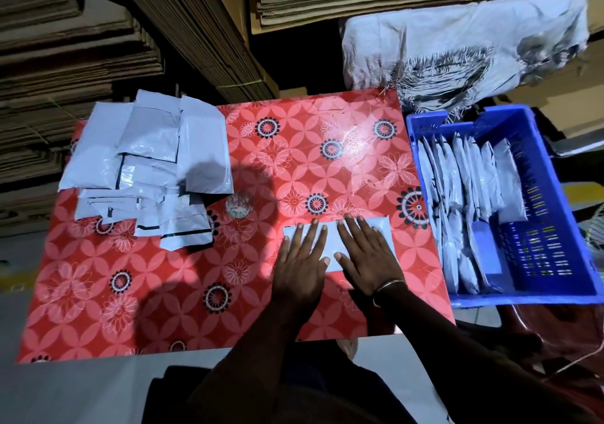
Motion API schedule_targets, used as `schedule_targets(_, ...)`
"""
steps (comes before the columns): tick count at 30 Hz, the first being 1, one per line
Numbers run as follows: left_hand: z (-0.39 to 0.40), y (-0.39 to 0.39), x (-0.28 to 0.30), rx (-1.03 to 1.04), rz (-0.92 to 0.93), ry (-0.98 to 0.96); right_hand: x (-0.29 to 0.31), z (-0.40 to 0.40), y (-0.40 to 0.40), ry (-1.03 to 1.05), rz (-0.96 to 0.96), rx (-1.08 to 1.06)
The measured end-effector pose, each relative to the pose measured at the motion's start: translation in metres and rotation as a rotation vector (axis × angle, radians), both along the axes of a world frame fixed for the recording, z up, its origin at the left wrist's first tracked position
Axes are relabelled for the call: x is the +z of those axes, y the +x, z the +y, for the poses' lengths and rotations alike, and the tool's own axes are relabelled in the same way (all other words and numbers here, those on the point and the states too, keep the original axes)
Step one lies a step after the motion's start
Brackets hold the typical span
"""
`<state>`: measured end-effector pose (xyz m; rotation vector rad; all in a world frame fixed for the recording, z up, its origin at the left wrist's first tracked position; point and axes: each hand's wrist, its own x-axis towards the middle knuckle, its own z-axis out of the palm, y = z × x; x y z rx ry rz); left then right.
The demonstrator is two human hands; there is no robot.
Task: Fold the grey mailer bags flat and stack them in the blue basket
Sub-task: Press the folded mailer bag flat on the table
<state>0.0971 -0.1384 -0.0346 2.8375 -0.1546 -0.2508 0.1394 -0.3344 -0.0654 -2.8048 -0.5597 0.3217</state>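
A folded grey bag is pressed flat on the red flowered worktop, right of centre in the frame. It is covered by both hands laid side by side: the left hand and the right hand are spread wide, fingers straight, palms down, nothing gripped. A thin bangle is worn on the right wrist. The creasing step is judged to be in hand, the fold being smoothed before the bag goes to the stack. A loose pile of unfolded bags is seen at the upper left of the worktop, so much of the task is judged to remain. The blue basket is set just beside the worktop's right edge, and folded bags are stood in rows on edge in its left part, while its right part shows bare floor. For the next move, the pressed bag would need to be pinched at an edge without the fold springing open, carried right, and slipped in beside the rows. Cardboard stacks fill the top of the frame.
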Motion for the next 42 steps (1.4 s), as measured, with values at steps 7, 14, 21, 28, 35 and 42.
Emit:
schedule_targets(7,0.048,-0.003,-0.014,0.105,0.070,-0.031,0.006,-0.050,-0.011,-0.009,0.045,-0.205)
schedule_targets(14,0.074,-0.004,-0.019,0.071,0.117,0.109,0.006,-0.095,-0.008,-0.096,0.115,-0.177)
schedule_targets(21,0.068,0.000,-0.008,0.148,0.128,0.005,0.015,-0.081,-0.008,0.091,0.124,-0.289)
schedule_targets(28,0.044,0.004,0.010,0.372,-0.031,-0.336,0.040,-0.065,0.013,0.326,0.109,-0.405)
schedule_targets(35,0.034,0.034,0.009,0.639,0.136,-0.579,0.046,-0.044,0.041,0.385,0.236,-0.559)
schedule_targets(42,0.043,0.047,0.019,0.594,0.198,-0.696,0.062,-0.051,0.052,0.401,0.199,-0.555)
